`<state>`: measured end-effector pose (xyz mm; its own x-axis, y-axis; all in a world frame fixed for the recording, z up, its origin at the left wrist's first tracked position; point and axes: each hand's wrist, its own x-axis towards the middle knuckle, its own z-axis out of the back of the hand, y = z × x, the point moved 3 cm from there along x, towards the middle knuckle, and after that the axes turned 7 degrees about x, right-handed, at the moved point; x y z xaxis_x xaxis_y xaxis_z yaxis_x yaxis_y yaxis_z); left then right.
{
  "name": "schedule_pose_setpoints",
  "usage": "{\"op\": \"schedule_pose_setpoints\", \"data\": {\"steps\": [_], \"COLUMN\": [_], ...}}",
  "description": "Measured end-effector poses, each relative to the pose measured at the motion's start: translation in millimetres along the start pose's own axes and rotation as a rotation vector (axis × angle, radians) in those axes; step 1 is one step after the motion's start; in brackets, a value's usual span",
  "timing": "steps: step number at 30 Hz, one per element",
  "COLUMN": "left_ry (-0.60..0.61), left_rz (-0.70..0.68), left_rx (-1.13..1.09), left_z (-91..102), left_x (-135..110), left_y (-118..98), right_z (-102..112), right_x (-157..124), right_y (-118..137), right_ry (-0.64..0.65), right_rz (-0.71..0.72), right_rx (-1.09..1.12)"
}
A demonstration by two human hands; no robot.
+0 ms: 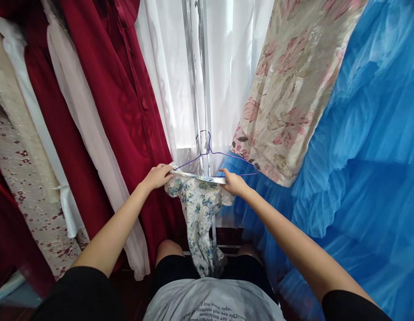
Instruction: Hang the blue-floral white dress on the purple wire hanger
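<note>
A purple wire hanger [219, 157] sits in front of me at chest height, with a blue-and-white floral garment [199, 213] draped over its lower bar and hanging down to my knees. My left hand [157, 176] is closed on the garment's top edge at the hanger's left end. At the middle of the bar, my right hand [234, 183] pinches the garment's edge. The hanger's hook stands against a metal rack pole [199, 89].
Dark red dresses [126, 102] and white garments [89, 133] hang on the left. A floral beige dress [287, 98] and a blue tulle skirt [367, 169] hang on the right. White sheer curtain [233, 58] covers the window behind.
</note>
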<state>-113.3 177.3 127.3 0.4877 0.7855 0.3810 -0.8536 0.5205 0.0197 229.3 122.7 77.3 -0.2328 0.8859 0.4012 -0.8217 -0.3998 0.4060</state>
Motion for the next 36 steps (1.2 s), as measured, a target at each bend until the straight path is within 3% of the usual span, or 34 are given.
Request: {"op": "schedule_pose_setpoints", "data": {"steps": [5,9,11,14,16,18,22,27,31,36], "left_ry": [-0.141,-0.326,-0.447,-0.492,-0.489,-0.497,-0.516,-0.465,-0.452,-0.478], "left_rz": [-0.187,-0.121,-0.075,-0.067,-0.079,-0.08,0.012,0.164,0.151,0.237], "left_rx": [-0.124,-0.249,-0.241,-0.24,-0.233,-0.216,-0.207,-0.334,-0.453,-0.673], "left_z": [17.9,12.9,9.6,5.1,5.2,8.0,13.3,4.5,-9.1,-31.1], "left_x": [20.5,24.5,22.0,17.8,16.2,15.5,11.8,-3.3,-7.1,1.4], "left_y": [-51.1,-82.4,-89.6,-94.3,-95.1,-93.5,-77.4,-44.8,-35.2,-27.7], "right_z": [-5.5,-4.1,5.8,30.9,48.0,63.1,91.9,115.1,103.0,55.8], "right_x": [-3.6,-19.7,-26.8,-31.4,-28.4,-21.3,-18.1,-41.2,-39.6,-15.7], "right_y": [-4.2,-5.0,-16.1,-42.2,-56.4,-63.5,-62.2,-60.0,-57.1,-21.7], "right_ry": [0.04,0.044,-0.05,-0.328,-0.432,-0.394,-0.107,0.281,0.304,0.03], "right_rz": [-0.024,0.029,0.017,-0.069,-0.105,-0.102,-0.095,-0.262,-0.396,-0.306], "right_rx": [0.008,0.041,0.079,0.148,0.179,0.244,0.558,0.986,1.166,1.449]}}
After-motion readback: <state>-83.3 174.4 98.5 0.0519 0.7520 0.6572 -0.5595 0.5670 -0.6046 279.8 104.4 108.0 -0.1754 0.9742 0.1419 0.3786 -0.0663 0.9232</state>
